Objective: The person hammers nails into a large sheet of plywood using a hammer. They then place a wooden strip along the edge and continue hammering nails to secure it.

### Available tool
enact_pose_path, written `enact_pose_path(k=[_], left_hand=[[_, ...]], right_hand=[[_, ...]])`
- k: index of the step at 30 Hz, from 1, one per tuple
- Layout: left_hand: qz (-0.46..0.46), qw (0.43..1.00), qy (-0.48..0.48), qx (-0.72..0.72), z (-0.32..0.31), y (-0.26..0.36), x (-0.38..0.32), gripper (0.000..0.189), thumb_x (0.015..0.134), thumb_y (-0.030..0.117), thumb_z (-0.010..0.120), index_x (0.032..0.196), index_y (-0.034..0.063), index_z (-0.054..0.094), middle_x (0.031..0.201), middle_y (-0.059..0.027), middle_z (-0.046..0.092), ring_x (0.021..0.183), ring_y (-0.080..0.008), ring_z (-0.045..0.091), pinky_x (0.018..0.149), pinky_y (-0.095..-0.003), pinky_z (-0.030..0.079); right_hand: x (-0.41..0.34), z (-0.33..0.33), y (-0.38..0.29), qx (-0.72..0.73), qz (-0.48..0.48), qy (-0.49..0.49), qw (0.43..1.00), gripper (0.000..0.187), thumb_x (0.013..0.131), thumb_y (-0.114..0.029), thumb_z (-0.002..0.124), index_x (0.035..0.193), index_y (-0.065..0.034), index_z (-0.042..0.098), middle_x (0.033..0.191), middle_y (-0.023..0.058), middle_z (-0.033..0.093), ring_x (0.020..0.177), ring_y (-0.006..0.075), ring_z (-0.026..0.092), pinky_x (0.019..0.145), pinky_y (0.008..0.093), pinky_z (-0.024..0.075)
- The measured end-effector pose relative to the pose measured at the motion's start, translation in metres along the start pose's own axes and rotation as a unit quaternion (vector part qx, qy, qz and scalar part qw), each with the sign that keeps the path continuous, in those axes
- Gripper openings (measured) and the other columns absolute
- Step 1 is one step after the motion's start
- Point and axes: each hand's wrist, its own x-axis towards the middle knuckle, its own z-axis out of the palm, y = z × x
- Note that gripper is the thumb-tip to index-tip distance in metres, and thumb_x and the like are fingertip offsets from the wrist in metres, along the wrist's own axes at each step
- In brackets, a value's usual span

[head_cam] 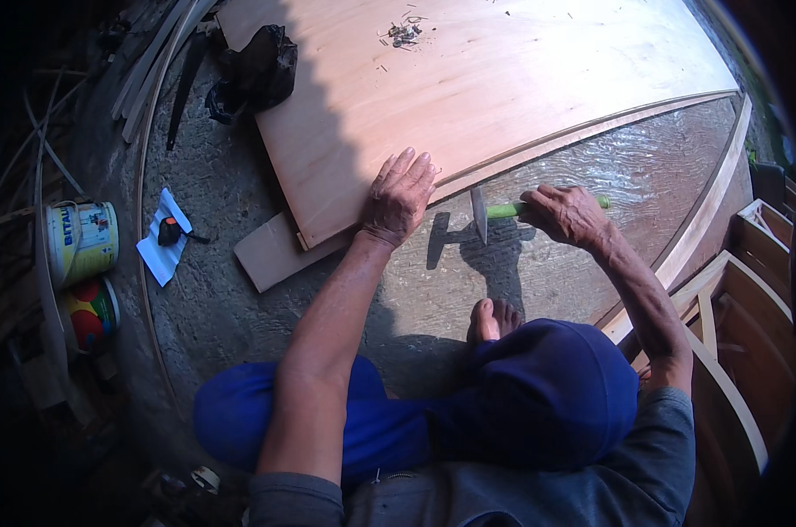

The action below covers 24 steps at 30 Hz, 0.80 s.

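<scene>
My left hand [401, 197] lies flat on a plywood panel [384, 105], close to its near edge, with the fingers stretched forward and nothing visible in its grasp. The thumb cannot be made out. My right hand [569, 214] grips the green handle of a hammer [480, 214]. The hammer's metal head is to the right of my left hand, just off the panel's near edge, and its shadow falls on the worn board beneath. Wood strips run along the panel's edge. Under the panel's near left corner, a flat board [272, 253] sticks out.
A small heap of nails [404, 34] and a black plastic bag [266, 69] lie on the panel. On the left are a tape measure [170, 230] on white paper [164, 260], a handsaw [186, 92] and two paint buckets [85, 240]. Wooden frames [707, 309] stand at right.
</scene>
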Motion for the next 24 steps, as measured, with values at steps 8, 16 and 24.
enact_pose_path(k=[8, 16, 24], left_hand=[[-0.027, 1.0, 0.003, 0.012, 0.007, 0.01, -0.002, 0.038, 0.091, 0.016, 0.071, 0.128, 0.0097, 0.069, 0.138, -0.0105, 0.065, 0.136, -0.0325, 0.054, 0.117, -0.0495, 0.039], [-0.031, 0.999, 0.019, 0.007, 0.008, 0.013, -0.002, 0.034, 0.09, 0.015, 0.07, 0.124, 0.0084, 0.071, 0.136, -0.0109, 0.066, 0.134, -0.0319, 0.056, 0.117, -0.0484, 0.04], [-0.036, 0.999, 0.019, 0.0, 0.005, 0.011, -0.003, 0.037, 0.089, 0.013, 0.073, 0.126, 0.0097, 0.069, 0.137, -0.0112, 0.065, 0.134, -0.0335, 0.056, 0.115, -0.0492, 0.043]], right_hand=[[0.046, -0.006, 0.03, -0.075, -0.144, -0.004, 0.987, 0.035, 0.096, -0.045, 0.062, 0.094, -0.0107, 0.058, 0.083, 0.0079, 0.062, 0.074, 0.0276, 0.07, 0.059, 0.042, 0.0539], [0.057, -0.004, 0.024, -0.092, -0.159, -0.026, 0.983, 0.035, 0.098, -0.044, 0.06, 0.096, -0.0099, 0.062, 0.086, 0.0096, 0.066, 0.072, 0.0273, 0.07, 0.057, 0.0414, 0.0538], [0.027, 0.003, -0.047, 0.243, 0.11, 0.007, 0.964, 0.033, 0.104, -0.026, 0.057, 0.134, -0.0131, 0.054, 0.095, 0.0179, 0.07, 0.076, 0.0374, 0.07, 0.068, 0.0486, 0.0557]])
